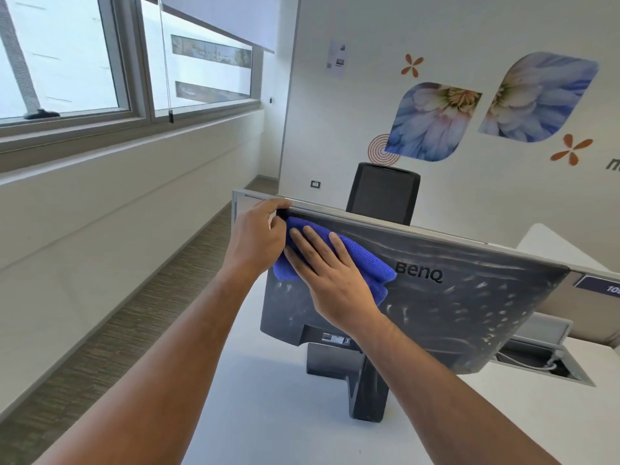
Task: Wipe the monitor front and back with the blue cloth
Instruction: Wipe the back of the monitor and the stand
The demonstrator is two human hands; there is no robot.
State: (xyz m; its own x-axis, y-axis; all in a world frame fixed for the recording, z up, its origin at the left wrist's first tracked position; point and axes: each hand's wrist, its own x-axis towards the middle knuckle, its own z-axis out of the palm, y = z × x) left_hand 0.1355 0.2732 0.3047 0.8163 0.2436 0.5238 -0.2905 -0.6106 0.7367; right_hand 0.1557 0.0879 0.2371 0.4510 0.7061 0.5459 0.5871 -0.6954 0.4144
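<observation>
The dark grey monitor (453, 307) stands on its stand on a white desk (268, 414), with its dusty back panel and BenQ logo turned toward me. A folded blue cloth (362, 263) lies flat against the upper left of that back panel. My right hand (328, 273) presses on the cloth with straight, spread fingers. My left hand (258, 236) grips the monitor's top left corner, its fingers curled over the top edge. The screen side is hidden from me.
A black office chair (382, 193) stands behind the monitor against a wall with flower decals. An open cable tray (543, 360) with white cables sits in the desk at the right. Windows (100, 62) and carpeted floor (117, 313) lie to the left.
</observation>
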